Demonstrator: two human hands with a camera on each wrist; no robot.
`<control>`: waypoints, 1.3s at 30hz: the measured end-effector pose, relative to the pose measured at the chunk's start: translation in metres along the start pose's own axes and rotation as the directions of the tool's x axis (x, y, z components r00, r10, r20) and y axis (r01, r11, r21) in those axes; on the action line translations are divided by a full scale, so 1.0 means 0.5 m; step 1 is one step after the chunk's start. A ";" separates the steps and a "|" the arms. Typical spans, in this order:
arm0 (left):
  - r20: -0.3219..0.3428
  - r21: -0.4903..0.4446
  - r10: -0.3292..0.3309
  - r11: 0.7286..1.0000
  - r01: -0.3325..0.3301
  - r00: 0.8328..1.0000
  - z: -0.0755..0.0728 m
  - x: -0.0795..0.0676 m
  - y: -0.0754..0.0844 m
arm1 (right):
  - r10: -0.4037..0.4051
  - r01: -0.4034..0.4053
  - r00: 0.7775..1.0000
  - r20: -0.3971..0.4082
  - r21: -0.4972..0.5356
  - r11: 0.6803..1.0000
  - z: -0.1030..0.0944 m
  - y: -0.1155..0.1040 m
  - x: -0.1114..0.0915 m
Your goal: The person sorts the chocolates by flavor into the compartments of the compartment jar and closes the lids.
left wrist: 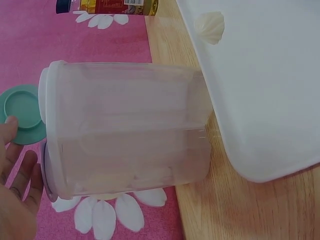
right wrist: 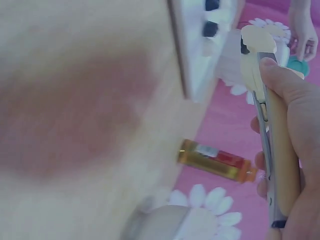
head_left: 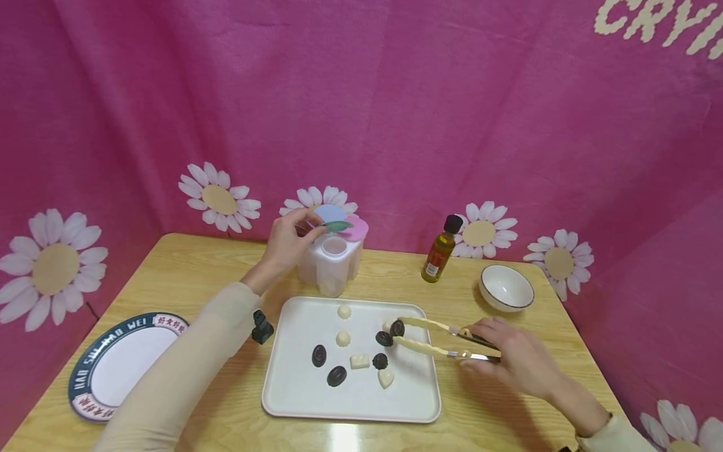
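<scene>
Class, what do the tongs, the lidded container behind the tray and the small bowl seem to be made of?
Tongs: apparently shiny metal, from bright glints; their cream tips look matte, perhaps silicone or plastic.
Container: probably smooth plastic, since its walls are translucent.
Bowl: perhaps glazed ceramic, glossy white with a dark rim, though enamelled metal could look alike.

Five dark chocolates (head_left: 337,376), five white chocolates (head_left: 359,361), one tray (head_left: 390,402)

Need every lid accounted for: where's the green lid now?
In the head view, the green lid is pinched in the left hand, above the container beyond the tray, left of the pink lid.
</scene>
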State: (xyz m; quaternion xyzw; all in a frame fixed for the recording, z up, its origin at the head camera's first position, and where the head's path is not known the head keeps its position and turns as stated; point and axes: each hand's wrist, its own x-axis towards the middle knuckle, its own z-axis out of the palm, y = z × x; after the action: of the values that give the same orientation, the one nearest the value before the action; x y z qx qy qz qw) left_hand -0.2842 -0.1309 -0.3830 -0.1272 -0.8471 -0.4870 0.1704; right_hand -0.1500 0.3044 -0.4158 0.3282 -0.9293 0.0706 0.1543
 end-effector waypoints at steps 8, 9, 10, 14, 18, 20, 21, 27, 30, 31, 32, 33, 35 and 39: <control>0.007 0.009 -0.001 1.000 0.001 1.000 0.000 -0.001 -0.003 | -0.095 0.093 0.993 -0.069 -0.026 0.995 -0.027 0.007 0.103; 0.008 0.010 -0.001 1.000 0.001 1.000 0.000 -0.001 -0.003 | -0.093 0.092 0.993 -0.068 -0.029 0.995 -0.029 0.007 0.116; 0.009 0.009 -0.002 1.000 0.002 1.000 0.000 0.000 -0.003 | -0.090 0.088 0.994 -0.066 -0.026 0.996 -0.031 0.006 0.130; 0.008 0.011 -0.010 1.000 0.009 1.000 0.001 0.001 -0.004 | -0.073 0.074 0.995 -0.071 0.012 0.997 -0.031 0.003 0.184; 0.003 0.018 -0.009 1.000 0.009 1.000 0.002 0.002 -0.004 | -0.052 0.057 0.995 -0.088 0.054 0.997 -0.023 -0.003 0.236; 0.000 0.019 -0.005 1.000 0.005 1.000 0.002 0.002 -0.004 | -0.041 0.048 0.995 -0.091 0.071 0.996 -0.020 -0.007 0.260; -0.001 0.018 -0.003 1.000 0.003 1.000 0.002 0.002 -0.004 | -0.036 0.043 0.995 -0.090 0.078 0.996 -0.018 -0.009 0.270; 0.006 0.012 -0.009 1.000 0.009 1.000 0.000 0.002 -0.001 | -0.027 0.038 0.997 -0.071 0.155 0.987 -0.008 -0.020 0.318; 0.010 0.008 -0.010 1.000 0.010 1.000 -0.001 0.003 -0.001 | -0.023 0.034 0.998 -0.060 0.182 0.983 -0.005 -0.025 0.333; 0.010 0.007 -0.010 1.000 0.009 1.000 -0.001 0.003 -0.001 | -0.020 0.030 0.998 -0.055 0.184 0.983 -0.005 -0.027 0.337; 0.010 0.006 -0.008 1.000 0.008 1.000 -0.001 0.003 -0.001 | -0.017 0.026 0.999 -0.050 0.183 0.983 -0.005 -0.028 0.341; 0.009 0.006 -0.006 1.000 0.006 1.000 -0.002 0.003 -0.001 | -0.012 0.020 0.999 -0.043 0.180 0.983 -0.005 -0.029 0.344; 0.007 0.004 -0.002 1.000 0.002 1.000 -0.002 0.003 -0.001 | -0.005 0.009 1.000 -0.025 0.173 0.985 -0.004 -0.030 0.349; 0.006 0.008 0.001 1.000 -0.001 1.000 -0.002 0.004 -0.002 | 0.010 -0.010 1.000 -0.001 0.160 0.987 -0.002 -0.030 0.355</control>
State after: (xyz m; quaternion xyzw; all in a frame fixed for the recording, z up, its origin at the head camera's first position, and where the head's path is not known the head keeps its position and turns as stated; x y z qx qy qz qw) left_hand -0.2861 -0.1320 -0.3827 -0.1284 -0.8495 -0.4833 0.1685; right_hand -0.2713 0.1886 -0.3554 0.3349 -0.9221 0.1459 0.1278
